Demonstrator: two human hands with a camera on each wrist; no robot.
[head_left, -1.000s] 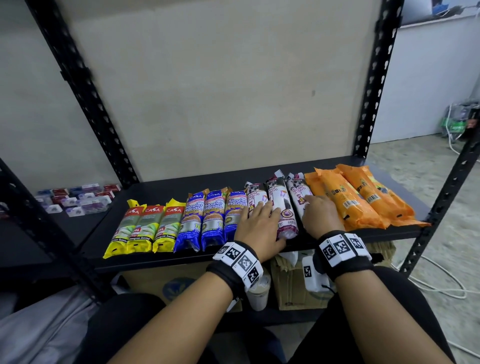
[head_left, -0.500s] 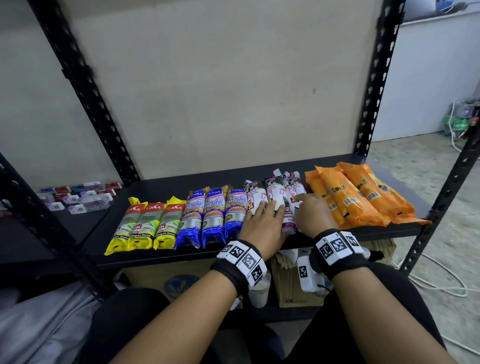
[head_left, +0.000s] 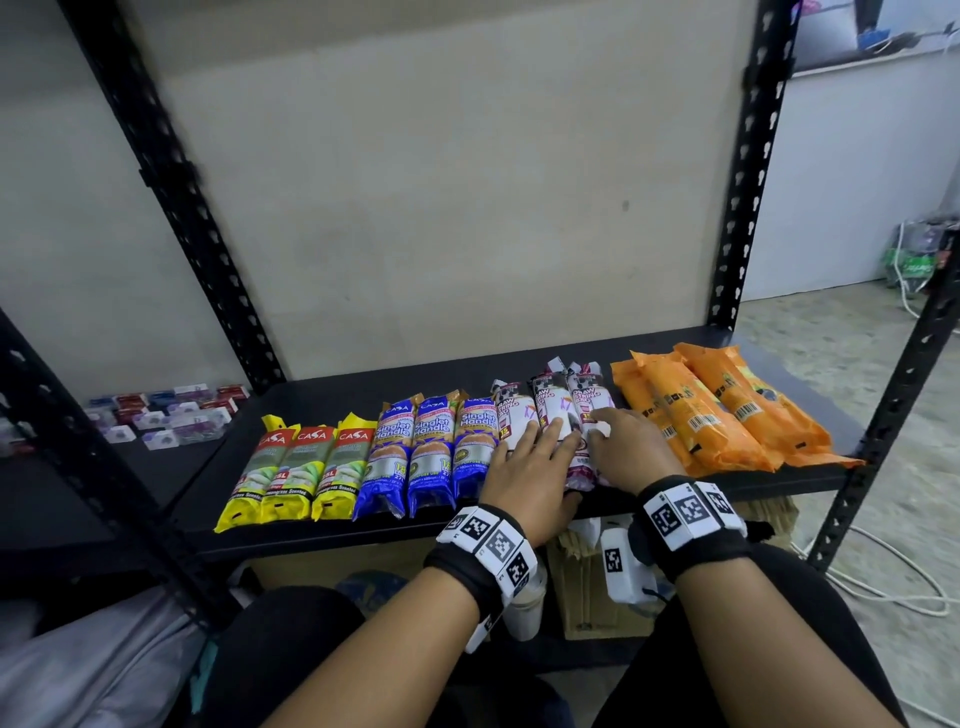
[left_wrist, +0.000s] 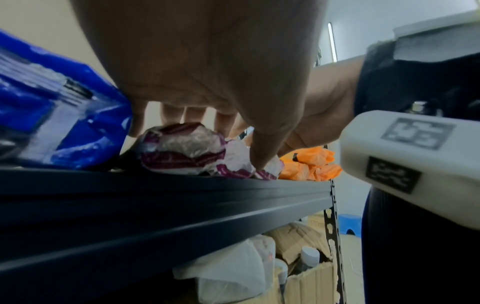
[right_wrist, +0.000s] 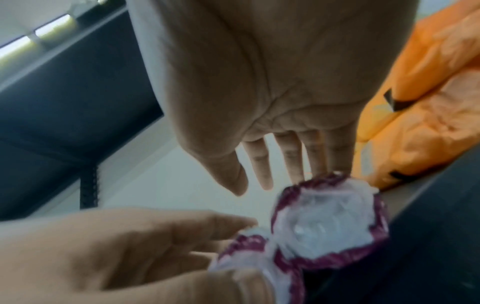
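Your three white-and-maroon rolls lie flat on the black shelf, side by side and touching. They sit right of the middle along the front edge, between the blue packs on their left and the orange packs on their right. Each roll's long axis runs from the front edge to the back edge, with the far end leaning slightly left. The printed tops with their twisted tails point at the back edge, and the crumpled maroon ends point at you, just short of the front edge. Your left hand lies palm down across the near halves of the left and middle rolls, its fingers straight and spread, gripping nothing. The left wrist view shows its thumb pressing down on the crumpled end of a roll by the front edge. Your right hand sits just beside it, over the near half of the rightmost roll and next to the orange packs. The right wrist view shows its fingers straight, the outer tips touching the top of that roll and the thumb held off to the side, so this hand is flat and unclenched too and holds nothing. Further left along the front edge lie yellow packs.
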